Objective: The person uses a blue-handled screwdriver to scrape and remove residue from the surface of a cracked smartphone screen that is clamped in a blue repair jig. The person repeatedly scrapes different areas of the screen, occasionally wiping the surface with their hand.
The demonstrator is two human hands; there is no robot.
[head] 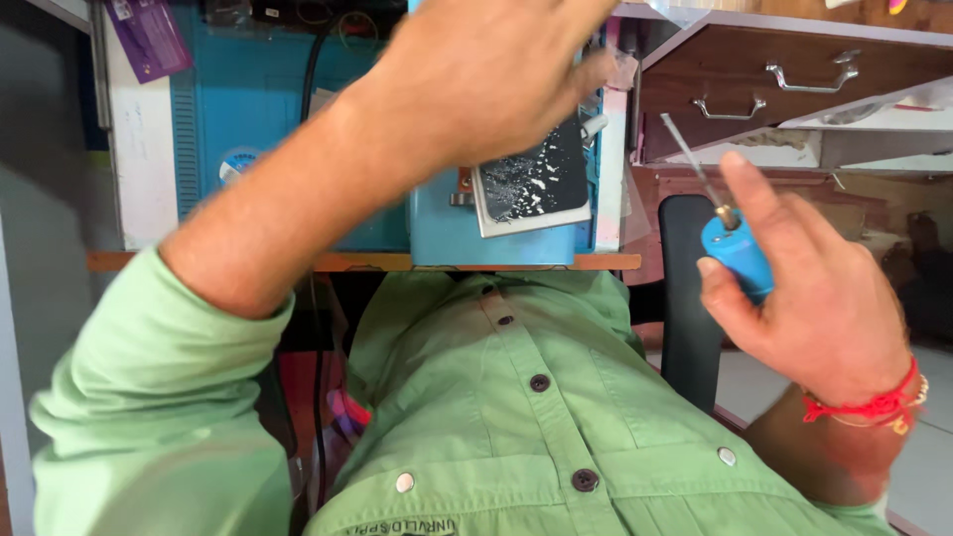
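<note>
While the right hand (824,298) grips a small screwdriver with a blue cylindrical plastic handle (738,253), its fingers are curled around the handle and the thin metal shaft points up and to the left, with the index finger stretched along the top. The left hand (486,74) is raised higher, blurred, its fingers loosely spread against a cracked dark-screened phone (531,184); whether it actually has hold of the phone cannot be told. That phone sits tilted against a blue box-shaped machine (298,99) standing on the wooden counter (367,262). Below both hands lies a green button-up shirt (536,417). Brown wooden drawers with metal handles (794,84) hang open at upper right.
</note>
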